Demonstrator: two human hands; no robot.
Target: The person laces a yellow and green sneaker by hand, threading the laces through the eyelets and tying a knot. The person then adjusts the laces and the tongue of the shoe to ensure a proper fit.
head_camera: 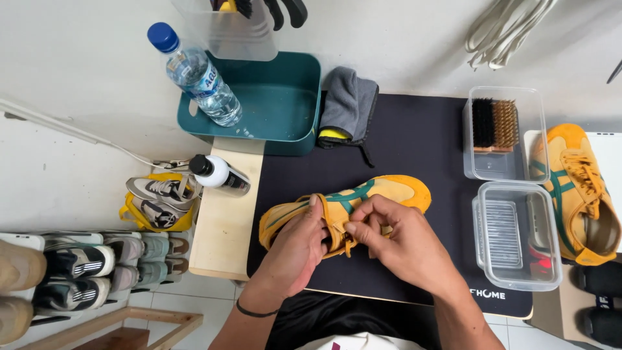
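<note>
A yellow sneaker (389, 192) with green stripes lies on its side on a black mat (414, 142), toe pointing right. My left hand (297, 249) wraps around the shoe's heel and ankle part. My right hand (395, 240) pinches the yellow laces near the tongue, fingertips touching the left thumb. The matching second sneaker (576, 188) rests at the right edge, partly off the mat.
A teal basin (278, 104) and a water bottle (197, 74) sit at the back left, a grey cloth (350, 104) beside them. Two clear tubs hold a brush (494, 123) and small items (518, 233). A small white bottle (220, 175) lies left; shoes (97, 266) fill a floor rack.
</note>
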